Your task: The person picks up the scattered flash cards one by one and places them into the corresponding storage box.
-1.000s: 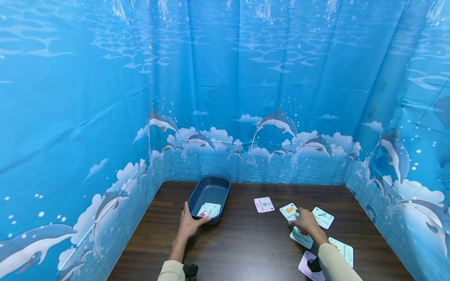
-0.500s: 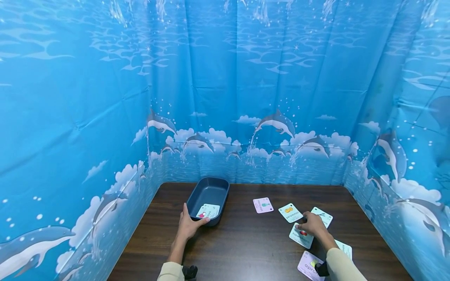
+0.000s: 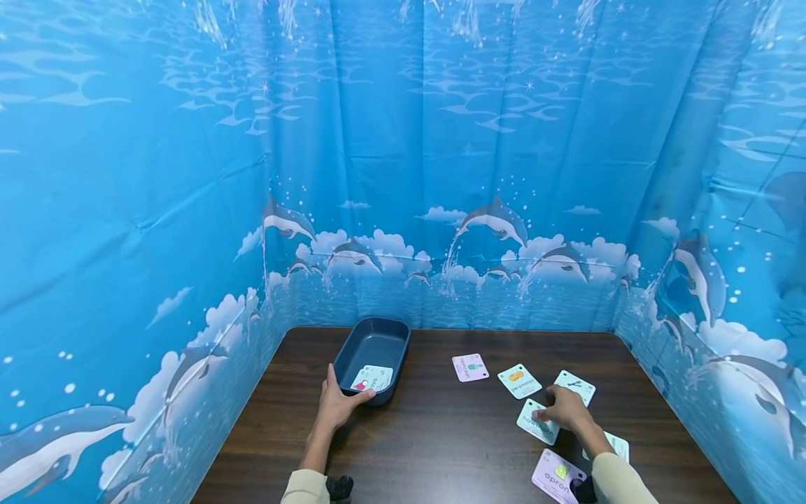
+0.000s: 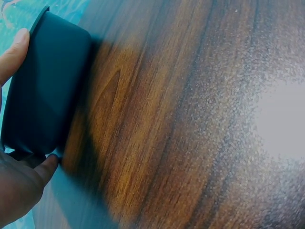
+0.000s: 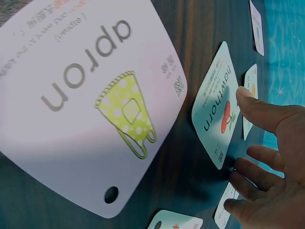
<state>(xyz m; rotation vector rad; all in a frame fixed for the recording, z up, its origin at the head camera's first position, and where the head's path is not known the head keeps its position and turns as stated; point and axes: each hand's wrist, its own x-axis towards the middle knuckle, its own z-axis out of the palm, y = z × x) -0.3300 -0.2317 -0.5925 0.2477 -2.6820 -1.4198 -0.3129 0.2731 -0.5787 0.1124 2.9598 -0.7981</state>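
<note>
The left hand is clamped on the near corner of a dark tray, at its left side and near end. The right hand, well apart from the left, has its fingers spread and loosely bent. Its thumb tip is at the edge of the hawthorn card, which lies flat on the table; no grip on it is seen.

Just past the left thumb, a pale green card lies inside the tray. Past the right fingers is a card with a stick drawing, partly covered by that hand. Left of it is the persimmon card; farther toward the tray, the raincoat card. The apron card lies by the right wrist, and a half-hidden card sits behind the right forearm.

Progress, as judged: one card is visibly in the tray, six remain outside. Whether others lie beneath the first cannot be told.

The left wrist view shows the tray's outer wall and digits at both ends of it, but not the inside; only the head view shows that. The right wrist view alone shows the gap between thumb and fingers.
</note>
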